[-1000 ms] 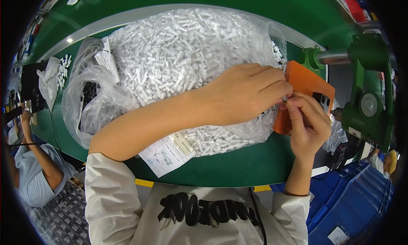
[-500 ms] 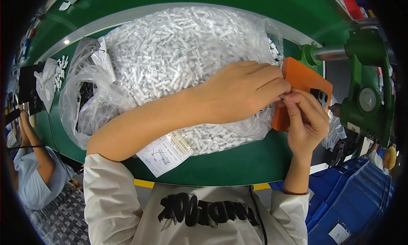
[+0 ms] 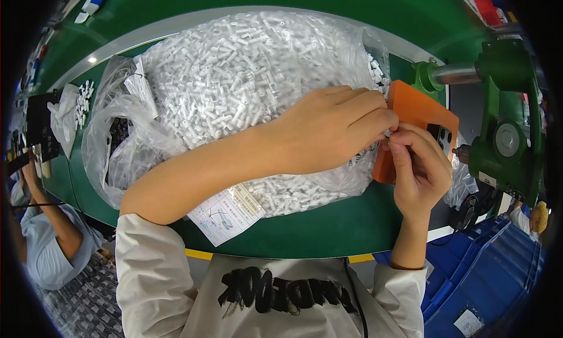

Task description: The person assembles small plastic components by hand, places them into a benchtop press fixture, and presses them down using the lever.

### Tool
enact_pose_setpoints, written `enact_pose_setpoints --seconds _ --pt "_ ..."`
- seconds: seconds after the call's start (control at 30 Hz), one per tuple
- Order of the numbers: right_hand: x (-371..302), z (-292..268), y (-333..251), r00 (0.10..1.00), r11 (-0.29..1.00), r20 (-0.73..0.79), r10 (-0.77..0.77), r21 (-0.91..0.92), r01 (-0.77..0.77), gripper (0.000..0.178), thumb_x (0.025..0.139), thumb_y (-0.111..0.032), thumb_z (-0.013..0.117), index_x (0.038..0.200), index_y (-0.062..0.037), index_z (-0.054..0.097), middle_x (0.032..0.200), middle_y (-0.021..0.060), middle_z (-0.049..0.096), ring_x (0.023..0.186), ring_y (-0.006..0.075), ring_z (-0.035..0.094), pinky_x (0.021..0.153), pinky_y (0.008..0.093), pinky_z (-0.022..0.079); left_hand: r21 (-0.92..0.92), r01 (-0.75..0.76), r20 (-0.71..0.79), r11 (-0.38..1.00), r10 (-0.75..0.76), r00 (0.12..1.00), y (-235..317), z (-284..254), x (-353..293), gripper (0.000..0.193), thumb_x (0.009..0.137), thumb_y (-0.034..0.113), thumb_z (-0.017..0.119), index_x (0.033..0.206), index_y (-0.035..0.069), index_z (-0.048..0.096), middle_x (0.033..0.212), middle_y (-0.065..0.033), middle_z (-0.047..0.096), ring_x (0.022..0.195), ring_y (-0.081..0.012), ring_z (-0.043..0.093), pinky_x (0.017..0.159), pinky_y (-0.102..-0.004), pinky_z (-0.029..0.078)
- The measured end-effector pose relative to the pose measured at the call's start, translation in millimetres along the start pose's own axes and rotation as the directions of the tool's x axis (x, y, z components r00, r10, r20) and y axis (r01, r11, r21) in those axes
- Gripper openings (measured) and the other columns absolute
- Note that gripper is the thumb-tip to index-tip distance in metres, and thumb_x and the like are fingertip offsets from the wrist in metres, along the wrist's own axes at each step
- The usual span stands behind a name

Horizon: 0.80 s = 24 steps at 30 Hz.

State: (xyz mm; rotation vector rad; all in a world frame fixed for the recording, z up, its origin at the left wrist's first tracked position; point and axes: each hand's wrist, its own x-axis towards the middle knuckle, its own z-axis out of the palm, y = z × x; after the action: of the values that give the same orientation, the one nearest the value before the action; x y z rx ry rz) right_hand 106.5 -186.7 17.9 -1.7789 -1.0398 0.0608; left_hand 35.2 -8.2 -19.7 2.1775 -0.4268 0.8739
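My left hand [image 3: 346,129] reaches across a big clear plastic bag [image 3: 366,44] full of small white plastic sleeve-like parts [image 3: 234,80]. Its fingers are bent closed, with their tips meeting those of my right hand [image 3: 425,165]. My right thumb and index finger pinch together at the same spot. Only a tiny pale bit shows between the fingertips, too small to name. Just behind both hands stands an orange block-shaped box [image 3: 422,109] with a black piece [image 3: 440,135] on its face. Small dark-and-white bits show under my left hand, partly hidden.
A green hand press [image 3: 507,127] stands at the right, near the orange box. A printed paper tag [image 3: 226,217] lies at the bag's front. Blue crates [image 3: 487,267] are at the lower right. A person [image 3: 56,238] works at the far left, near loose white parts [image 3: 84,103].
Both hands have shifted very slightly left, still meeting at the fingertips. The orange box and the bag have moved a little. The person at the left has moved an arm.
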Motion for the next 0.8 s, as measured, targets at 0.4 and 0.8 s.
enact_pose_setpoints --seconds 0.4,0.8 --pt "2.9 -5.0 -0.7 0.989 0.985 0.109 -0.100 -0.127 0.113 0.013 0.079 0.008 0.070 0.092 0.0068 0.070 0.091 0.0155 0.070 0.075 0.0206 0.067 0.065 0.0256 0.052 0.043 -0.035 0.046 0.998 0.033 0.998 1.1 1.9 -0.8 0.024 0.076 0.008 0.069 0.099 0.003 0.062 0.091 -0.0076 0.061 0.079 -0.0251 0.063 0.068 -0.0345 0.051" --pt "-1.9 -0.6 0.6 0.999 1.000 0.037 0.008 0.008 -0.008 0.013 0.080 0.010 0.068 0.092 0.0077 0.067 0.090 0.0157 0.070 0.076 0.0181 0.066 0.065 0.0243 0.051 0.024 -0.020 0.030 1.000 0.019 0.999 0.3 2.0 -0.2 0.024 0.076 0.008 0.069 0.099 0.004 0.061 0.091 -0.0072 0.060 0.079 -0.0247 0.062 0.068 -0.0345 0.051"
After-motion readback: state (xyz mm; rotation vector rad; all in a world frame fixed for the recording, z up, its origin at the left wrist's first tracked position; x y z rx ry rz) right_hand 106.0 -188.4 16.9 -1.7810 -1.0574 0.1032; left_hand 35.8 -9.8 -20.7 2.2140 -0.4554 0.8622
